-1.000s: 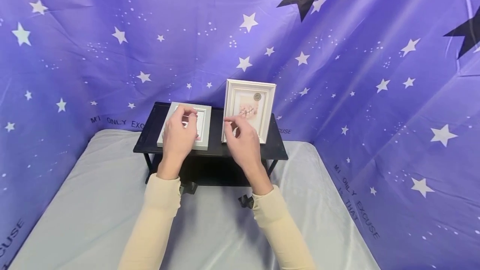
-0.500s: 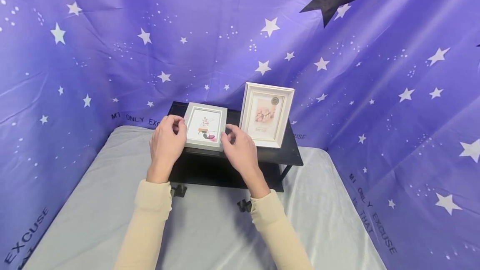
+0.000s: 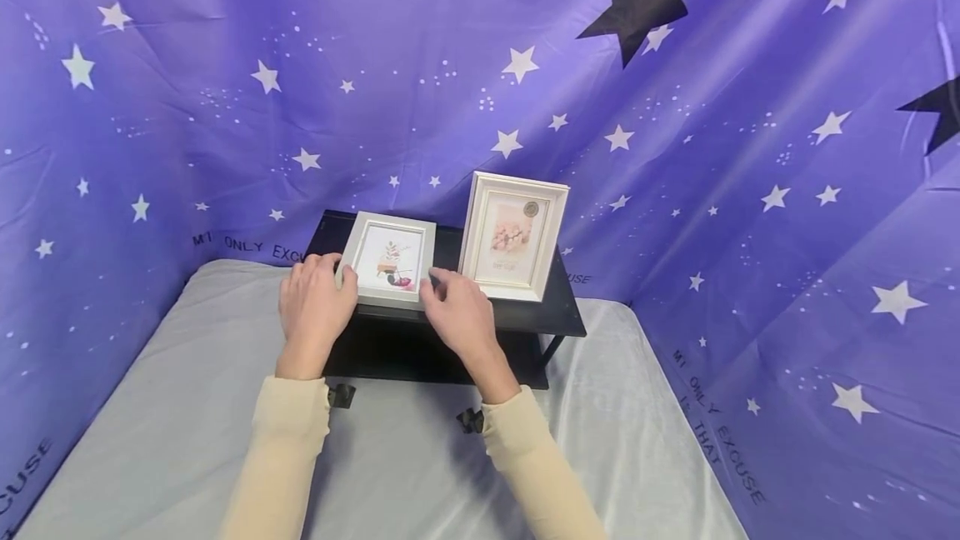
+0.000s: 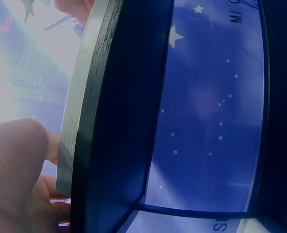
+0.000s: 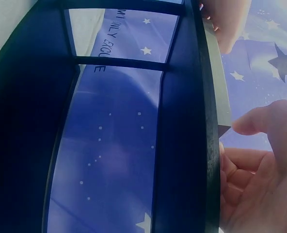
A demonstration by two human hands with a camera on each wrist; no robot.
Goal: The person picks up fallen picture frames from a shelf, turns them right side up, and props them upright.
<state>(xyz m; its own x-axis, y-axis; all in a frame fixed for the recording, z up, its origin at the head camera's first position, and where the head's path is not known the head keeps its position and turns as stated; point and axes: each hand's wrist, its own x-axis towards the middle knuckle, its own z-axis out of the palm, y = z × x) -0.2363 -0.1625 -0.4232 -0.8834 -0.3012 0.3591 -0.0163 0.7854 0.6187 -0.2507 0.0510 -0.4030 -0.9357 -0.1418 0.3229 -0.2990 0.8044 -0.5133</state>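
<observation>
Both hands pinch the small picture frame point(image 3: 391, 261), left hand point(image 3: 311, 307) at nine o'clock, right hand point(image 3: 457, 317) at four, equally near.

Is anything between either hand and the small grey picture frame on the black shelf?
Nothing visible. The left hand touches the grey frame's left edge and the right hand its lower right corner. The taller white frame stands apart to the right on the black shelf.
</observation>
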